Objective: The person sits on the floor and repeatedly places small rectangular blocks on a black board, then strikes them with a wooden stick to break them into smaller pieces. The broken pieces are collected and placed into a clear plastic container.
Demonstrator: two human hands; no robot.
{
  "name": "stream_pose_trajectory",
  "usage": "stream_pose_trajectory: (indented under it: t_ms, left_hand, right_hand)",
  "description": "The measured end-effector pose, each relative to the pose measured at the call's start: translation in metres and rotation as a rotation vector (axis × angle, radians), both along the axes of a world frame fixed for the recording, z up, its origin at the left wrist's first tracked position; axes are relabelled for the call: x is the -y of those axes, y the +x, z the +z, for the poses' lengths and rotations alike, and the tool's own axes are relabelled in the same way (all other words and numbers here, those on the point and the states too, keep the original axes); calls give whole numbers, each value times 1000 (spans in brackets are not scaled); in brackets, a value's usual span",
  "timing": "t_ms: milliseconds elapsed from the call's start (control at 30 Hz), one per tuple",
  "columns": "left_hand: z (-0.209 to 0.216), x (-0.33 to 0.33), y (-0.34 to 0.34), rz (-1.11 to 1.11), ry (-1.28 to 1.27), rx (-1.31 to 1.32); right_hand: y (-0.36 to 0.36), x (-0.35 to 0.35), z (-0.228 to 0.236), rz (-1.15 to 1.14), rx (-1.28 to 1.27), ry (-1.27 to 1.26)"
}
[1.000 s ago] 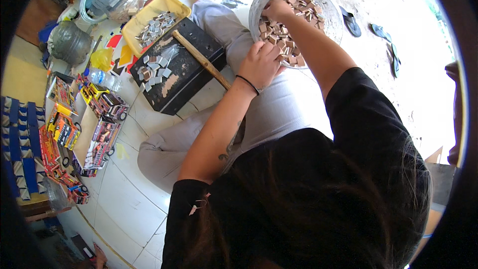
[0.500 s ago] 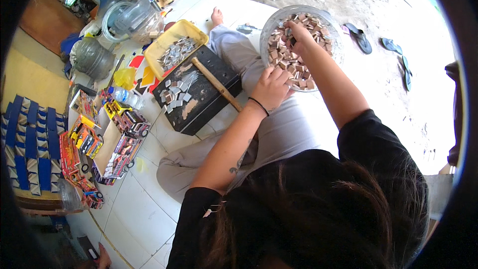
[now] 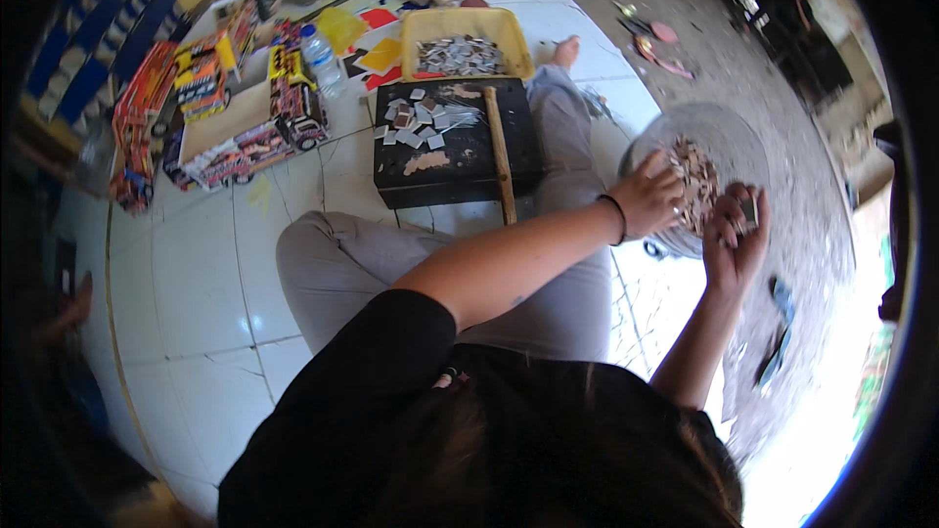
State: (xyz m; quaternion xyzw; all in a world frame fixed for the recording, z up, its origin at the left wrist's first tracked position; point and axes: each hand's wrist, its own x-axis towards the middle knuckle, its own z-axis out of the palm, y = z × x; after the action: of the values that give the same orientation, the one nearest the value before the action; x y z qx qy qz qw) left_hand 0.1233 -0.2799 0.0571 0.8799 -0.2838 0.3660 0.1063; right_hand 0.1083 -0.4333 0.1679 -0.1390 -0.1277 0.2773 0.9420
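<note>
A clear round plastic tub (image 3: 738, 132) with many small brown square pieces (image 3: 694, 176) stands on my right. My left hand (image 3: 648, 200) lies over its near left side, fingers bent inward at the rim; what is under the fingertips is hidden. Over the tub's near right side, my right hand (image 3: 734, 240) is turned palm up and closed round a small grey square piece (image 3: 749, 213). Whether more pieces are in that palm, I cannot tell. Left of my leg sits a black block (image 3: 460, 176) bearing loose silver and brown square pieces (image 3: 416, 122) and a wooden-handled hammer (image 3: 499, 156).
Behind the block is a yellow basin (image 3: 523, 49) of silvery pieces. Printed toy trucks (image 3: 235, 142) and a water bottle (image 3: 318, 57) are at the left on the white tiled floor (image 3: 210, 303). Sandals (image 3: 778, 332) lie on the ground to the right; a person (image 3: 804, 0) is far off.
My view has swung toward the right. My right hand has come up out of the pieces and turned palm up with a grey square piece. The left hand has moved further over the tub.
</note>
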Motion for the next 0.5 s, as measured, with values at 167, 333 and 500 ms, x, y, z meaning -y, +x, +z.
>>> stream_pose_trajectory:
  t_ms: [167,333,500]
  left_hand:
    - [12,38,62,44,-95,30]
    - [23,57,114,92,-74,68]
    - [30,49,127,-53,-47,-213]
  right_hand:
    - [-6,22,10,-126,43,-11]
    - [-3,14,6,-156,82,-58]
    - [-2,-5,2,-90,5,-88]
